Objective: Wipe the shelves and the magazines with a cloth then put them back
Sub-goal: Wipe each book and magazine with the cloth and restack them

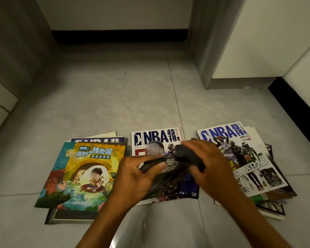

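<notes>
Your left hand (138, 173) grips a dark-covered magazine (170, 178) by its top left corner, thumb curled over the cover, the other fingers hidden underneath. The top edge of this magazine is lifted; you can't tell whether its lower edge rests on anything.

Your right hand (209, 161) is closed around a dark grey cloth (188, 155), bunched under the palm and pressed onto the upper part of that cover. Fingers curl over the wad; the tips are out of sight.

Directly under the held magazine lies an NBA magazine (157, 140) flat on the grey tiled floor (115, 97), only its masthead and top strip showing.

To your right, a fanned stack (268, 199) sits on the floor, topped by a second NBA issue (240, 154) tilted clockwise. Your right wrist crosses its left edge.

To your left, another pile: a yellow children's book (91, 174) with a cartoon boy in a boat on top, a teal cover (55, 167) showing beneath it, more edges below, including another NBA masthead.

White cabinet panels (249, 42) with a dark kickboard stand at the back and right.
</notes>
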A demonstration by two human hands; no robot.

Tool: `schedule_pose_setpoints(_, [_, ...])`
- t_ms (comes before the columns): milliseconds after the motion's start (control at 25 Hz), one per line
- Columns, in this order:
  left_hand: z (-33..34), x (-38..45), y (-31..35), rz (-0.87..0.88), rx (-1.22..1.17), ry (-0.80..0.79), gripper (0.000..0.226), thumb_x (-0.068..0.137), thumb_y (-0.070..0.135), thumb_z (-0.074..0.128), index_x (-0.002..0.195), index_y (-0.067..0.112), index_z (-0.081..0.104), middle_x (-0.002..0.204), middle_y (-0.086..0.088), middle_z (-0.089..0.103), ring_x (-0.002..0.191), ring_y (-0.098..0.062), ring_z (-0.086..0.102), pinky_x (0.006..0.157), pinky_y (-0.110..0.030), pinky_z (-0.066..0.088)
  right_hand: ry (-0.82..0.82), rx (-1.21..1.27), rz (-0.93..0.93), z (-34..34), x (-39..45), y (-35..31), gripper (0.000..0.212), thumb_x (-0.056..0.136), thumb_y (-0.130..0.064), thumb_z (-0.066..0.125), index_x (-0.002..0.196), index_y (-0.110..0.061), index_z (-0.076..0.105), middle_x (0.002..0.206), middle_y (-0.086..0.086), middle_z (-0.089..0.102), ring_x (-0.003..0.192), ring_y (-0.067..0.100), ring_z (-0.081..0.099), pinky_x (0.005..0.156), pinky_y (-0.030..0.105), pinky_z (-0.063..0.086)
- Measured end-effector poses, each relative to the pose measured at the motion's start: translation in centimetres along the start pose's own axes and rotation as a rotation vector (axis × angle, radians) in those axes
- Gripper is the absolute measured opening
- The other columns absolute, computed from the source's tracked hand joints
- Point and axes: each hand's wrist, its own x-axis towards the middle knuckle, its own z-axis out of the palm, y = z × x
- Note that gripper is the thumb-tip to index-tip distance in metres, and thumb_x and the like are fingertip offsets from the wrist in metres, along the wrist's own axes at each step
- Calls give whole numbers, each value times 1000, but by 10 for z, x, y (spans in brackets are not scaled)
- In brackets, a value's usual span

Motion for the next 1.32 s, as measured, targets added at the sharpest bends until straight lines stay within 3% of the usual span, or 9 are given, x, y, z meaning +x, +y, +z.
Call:
schedule_pose_setpoints(120, [-6,3,6,9,61,-42,13,81,30,72,93,34,72,86,17,72,81,-1,69,65,-21,58,-119,-94,53,-16,0,38,41,84,-28,67,122,-14,59,113,8,64,106,22,56,90,24,36])
schedule_pose_setpoints(360, [-51,23,0,-237,136,-286,14,74,26,77,86,23,73,83,6,74,77,-6,69,68,-29,58,-39,286,254,-36,-21,37,26,85,-22,62,109,-28,55,94,-21,57,84,-4,55,69,9,41])
schedule_pose_setpoints(480, [-65,13,-21,-329,-135,-56,29,62,25,87,83,10,73,82,-10,74,76,-28,70,70,-43,59,28,619,535,-45,-26,45,26,86,-12,62,107,-26,58,95,-7,66,87,11,64,69,22,52])
schedule_pose_setpoints(600, [-39,4,-18,-355,-441,54,31,58,20,85,82,7,72,84,-11,74,77,-23,72,66,-31,59,19,878,668,-38,-27,38,28,86,-4,60,106,-23,60,93,-7,73,86,15,69,61,23,57])
schedule_pose_setpoints(720, [-9,1,0,-303,-407,76,15,72,8,74,82,20,73,86,0,76,79,-14,72,67,-25,58,-59,812,658,-15,-25,26,35,84,-5,66,109,-29,62,101,-7,72,96,20,68,74,32,58])
schedule_pose_setpoints(840, [-9,4,-3,-231,-259,106,7,79,11,72,81,17,74,81,2,75,75,-13,71,64,-23,57,119,868,713,-15,3,11,39,84,-3,67,109,-33,61,108,-3,68,101,27,64,79,47,57])
schedule_pose_setpoints(1000, [-10,4,-2,-186,-175,127,15,79,7,72,72,20,73,74,8,74,65,-6,68,56,-16,52,404,698,528,-53,47,-16,49,85,-3,62,125,-29,56,114,-3,63,99,17,61,74,34,59])
schedule_pose_setpoints(1120, [-11,8,0,-106,-109,149,17,78,11,73,66,23,70,68,8,71,60,-9,66,50,-19,51,264,153,266,-60,47,-52,50,83,-8,62,130,-26,55,122,-6,57,115,11,46,98,30,44])
schedule_pose_setpoints(1320, [-10,9,7,55,-120,44,12,81,33,71,73,42,71,69,18,69,61,-4,65,56,-13,49,230,74,-136,-46,40,-113,48,76,-21,46,121,-20,62,115,-6,63,113,14,50,98,29,40])
